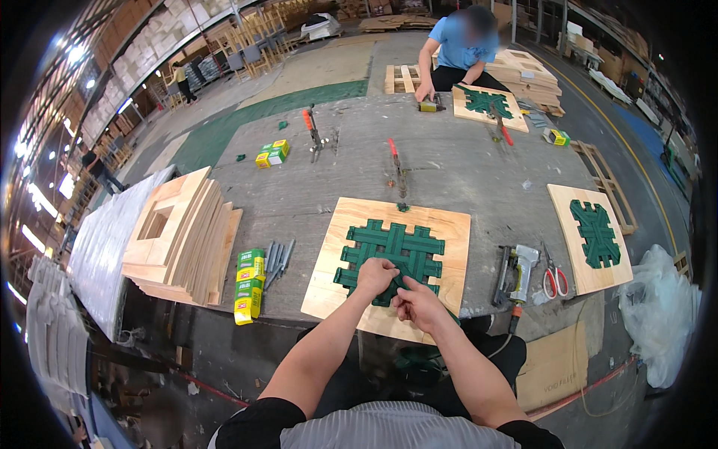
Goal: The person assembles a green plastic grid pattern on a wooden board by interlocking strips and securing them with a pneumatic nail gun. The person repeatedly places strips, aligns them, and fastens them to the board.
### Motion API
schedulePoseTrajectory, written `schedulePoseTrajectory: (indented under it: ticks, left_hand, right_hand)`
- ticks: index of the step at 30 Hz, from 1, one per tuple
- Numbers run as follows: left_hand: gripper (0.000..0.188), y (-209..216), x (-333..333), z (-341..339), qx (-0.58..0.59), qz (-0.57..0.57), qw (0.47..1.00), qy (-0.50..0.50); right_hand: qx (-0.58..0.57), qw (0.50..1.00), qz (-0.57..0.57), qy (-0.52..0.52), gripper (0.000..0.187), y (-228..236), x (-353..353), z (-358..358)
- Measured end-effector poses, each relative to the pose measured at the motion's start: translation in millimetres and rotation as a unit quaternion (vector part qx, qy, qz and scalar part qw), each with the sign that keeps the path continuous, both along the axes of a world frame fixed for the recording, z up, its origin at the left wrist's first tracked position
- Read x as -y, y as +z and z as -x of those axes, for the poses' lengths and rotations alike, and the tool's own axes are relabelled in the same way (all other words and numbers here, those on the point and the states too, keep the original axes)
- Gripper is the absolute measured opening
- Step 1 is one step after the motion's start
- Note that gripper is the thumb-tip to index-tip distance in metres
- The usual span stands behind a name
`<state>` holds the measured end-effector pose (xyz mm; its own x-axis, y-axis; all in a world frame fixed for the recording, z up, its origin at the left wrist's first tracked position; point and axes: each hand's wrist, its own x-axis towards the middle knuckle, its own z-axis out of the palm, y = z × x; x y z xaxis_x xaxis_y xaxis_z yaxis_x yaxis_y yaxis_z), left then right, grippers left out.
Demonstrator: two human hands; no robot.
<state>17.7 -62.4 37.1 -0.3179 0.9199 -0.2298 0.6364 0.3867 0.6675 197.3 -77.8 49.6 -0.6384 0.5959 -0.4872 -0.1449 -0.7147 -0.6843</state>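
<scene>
In front of me a square wooden panel (321,288) lies at the table's near edge. Green webbing straps (393,238) cross over and under each other across its middle. My left hand (378,275) is closed, its fingers pinching the green webbing near the lower middle of the weave. Just right of it and closer to me, my right hand (420,305) is curled shut on a green strap. A length of that webbing runs down past this hand toward my lap. The fingertips partly hide what they grip.
Right of the panel lie a staple gun (526,271) with a hose, red-handled scissors (555,280) and another webbed panel (559,209). Leftward are staple boxes (249,288), staple strips (278,262) and stacked frames (176,247). Toggle clamps (396,168) stand beyond. Opposite, a person (460,52) works.
</scene>
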Motion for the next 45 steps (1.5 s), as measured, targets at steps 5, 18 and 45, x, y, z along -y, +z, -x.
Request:
schedulePoseTrajectory:
  ticks: [5,18,45]
  left_hand:
    - [0.031,-11.1,6.6,2.1,-0.029,-0.060,0.997,-0.026]
    - [0.026,7.9,-40.4,45.3,-0.049,0.011,0.998,-0.042]
    - [0.013,-4.8,-57.1,46.8,0.253,0.041,0.956,0.141]
  right_hand:
    - [0.057,0.997,0.024,0.047,0.053,-1.1,-17.4,25.0]
    - [-0.329,0.881,0.309,-0.139,0.026,-43.8,-39.8,60.0]
    - [-0.210,0.919,0.325,-0.075,0.052,-38.2,-65.5,71.9]
